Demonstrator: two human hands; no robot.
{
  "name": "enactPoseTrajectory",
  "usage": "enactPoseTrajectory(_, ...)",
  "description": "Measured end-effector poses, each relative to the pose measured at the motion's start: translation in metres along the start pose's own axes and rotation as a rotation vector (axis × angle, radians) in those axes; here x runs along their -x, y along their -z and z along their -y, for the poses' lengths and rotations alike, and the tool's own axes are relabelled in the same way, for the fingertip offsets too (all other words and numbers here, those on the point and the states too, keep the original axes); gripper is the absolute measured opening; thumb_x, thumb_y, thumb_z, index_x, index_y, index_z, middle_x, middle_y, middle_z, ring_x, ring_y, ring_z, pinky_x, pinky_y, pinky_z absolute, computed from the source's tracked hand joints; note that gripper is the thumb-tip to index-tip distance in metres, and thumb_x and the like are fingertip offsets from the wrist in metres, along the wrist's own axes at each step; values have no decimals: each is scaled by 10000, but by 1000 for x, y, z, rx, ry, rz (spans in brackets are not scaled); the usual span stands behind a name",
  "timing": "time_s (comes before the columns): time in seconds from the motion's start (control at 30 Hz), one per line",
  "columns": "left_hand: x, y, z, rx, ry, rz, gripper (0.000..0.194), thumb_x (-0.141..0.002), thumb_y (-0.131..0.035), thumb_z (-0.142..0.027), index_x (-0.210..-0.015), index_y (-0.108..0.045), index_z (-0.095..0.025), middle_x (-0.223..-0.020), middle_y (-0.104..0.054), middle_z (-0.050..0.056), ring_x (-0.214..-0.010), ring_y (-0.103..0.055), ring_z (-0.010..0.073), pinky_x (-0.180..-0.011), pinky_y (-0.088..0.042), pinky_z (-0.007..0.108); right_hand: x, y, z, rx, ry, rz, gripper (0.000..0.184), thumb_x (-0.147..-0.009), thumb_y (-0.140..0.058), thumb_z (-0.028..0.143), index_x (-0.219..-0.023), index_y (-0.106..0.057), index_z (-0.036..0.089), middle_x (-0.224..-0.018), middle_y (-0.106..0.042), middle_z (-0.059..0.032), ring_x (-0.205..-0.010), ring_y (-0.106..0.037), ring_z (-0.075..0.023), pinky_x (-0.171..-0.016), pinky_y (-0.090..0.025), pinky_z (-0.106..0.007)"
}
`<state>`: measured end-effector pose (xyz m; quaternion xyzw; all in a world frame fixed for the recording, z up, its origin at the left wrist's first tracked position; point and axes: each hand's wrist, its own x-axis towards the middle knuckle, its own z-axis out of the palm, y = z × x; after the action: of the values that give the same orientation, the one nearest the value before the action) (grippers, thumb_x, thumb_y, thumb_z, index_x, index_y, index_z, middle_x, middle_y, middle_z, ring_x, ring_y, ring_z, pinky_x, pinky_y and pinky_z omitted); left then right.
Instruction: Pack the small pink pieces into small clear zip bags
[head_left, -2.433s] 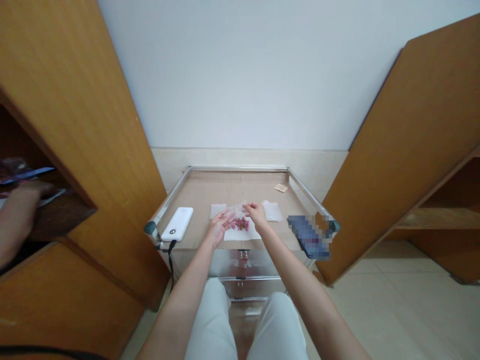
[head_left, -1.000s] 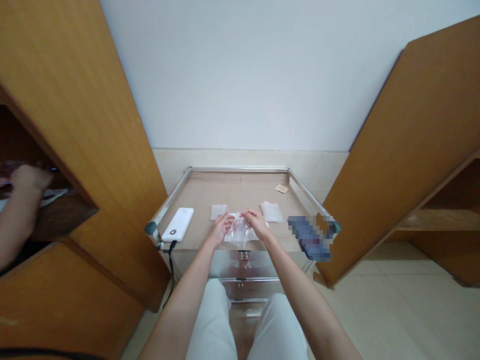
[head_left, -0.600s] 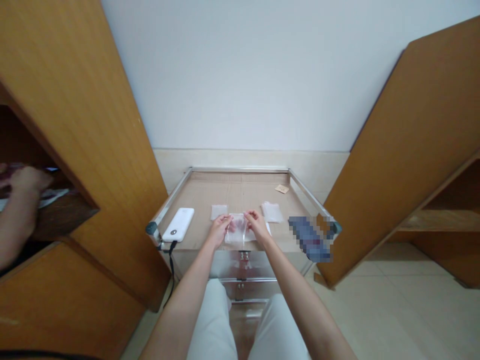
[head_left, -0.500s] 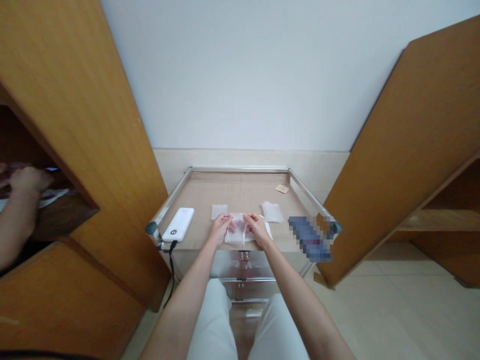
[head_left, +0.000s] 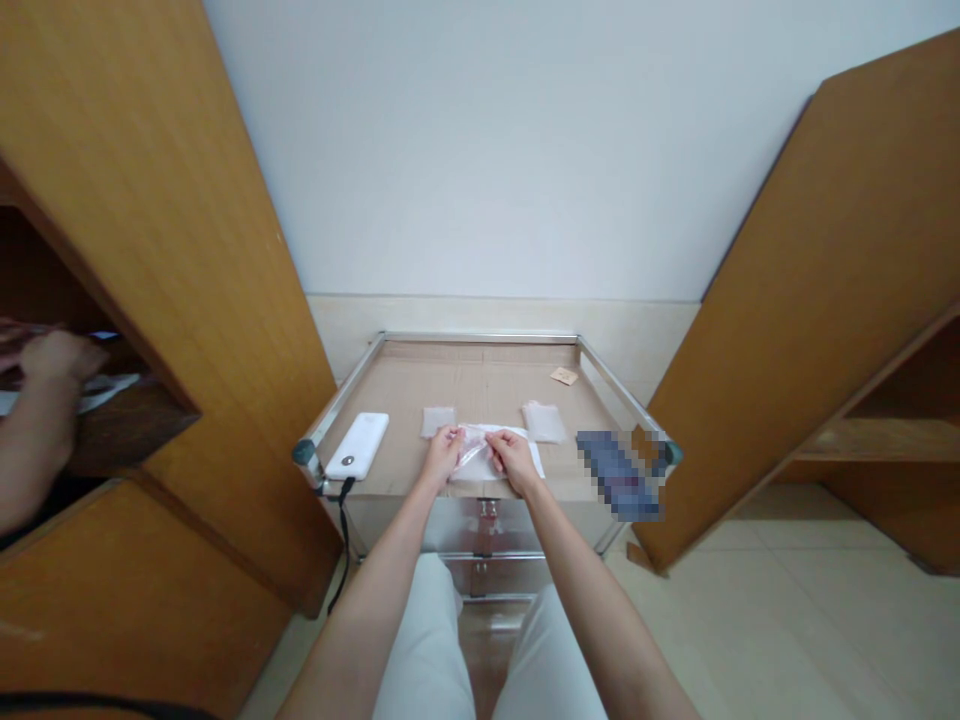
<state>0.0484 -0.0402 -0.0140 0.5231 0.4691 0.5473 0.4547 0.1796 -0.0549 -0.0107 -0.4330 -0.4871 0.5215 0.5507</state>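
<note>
A clear plastic bag is stretched between my two hands, low over the near edge of the tabletop. My left hand pinches its left side. On the other side my right hand is closed on it with bent fingers. Beneath the bag lies a white sheet, partly covered by my hands. A small stack of clear bags rests just beyond my left hand, and another stack of clear bags lies beyond my right.
A white power bank with a black cable lies at the left. A blurred-out dark object is at the right edge, a small tan card at the back right. Another person's arm reaches into the left cabinet.
The bag was spread fairly flat and upright between my hands; now it is creased and pulled slantwise. My right hand's fingers have curled in and turned down. Other things stay put.
</note>
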Motion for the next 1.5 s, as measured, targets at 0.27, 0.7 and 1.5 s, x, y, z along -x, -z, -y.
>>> enactPoseTrajectory(0.27, 1, 2, -3, 57, 69, 40, 266, -596, -579, -407, -644, -499, -158, -358, -355, -89, -307, -282, 40, -340, -165, 172, 0, 0, -1, -10, -23, 10, 259, -620, -552, 393, -536, -465, 163, -397, -445, 61, -287, -289, -39, -302, -168, -186)
enactPoseTrajectory(0.7, 3, 5, -5, 194, 173, 85, 229, -611, -543, -359, -676, -570, -141, -363, -459, -52, -245, -295, 37, -290, -141, 172, -1, 2, -2, -22, -7, -4, 262, -637, -538, 363, -500, -440, 162, -353, -378, 77, -284, -254, -30, -314, -141, -182)
enactPoseTrajectory(1.5, 8, 5, -14, 67, 83, 258, 216, -612, -584, -333, -543, -560, -129, -477, -532, -5, -389, -455, 71, -406, -326, 192, 2, 3, 0, 125, 27, 133, 276, -635, -545, 394, -512, -520, 148, -400, -354, 65, -346, -250, -42, -343, -155, -189)
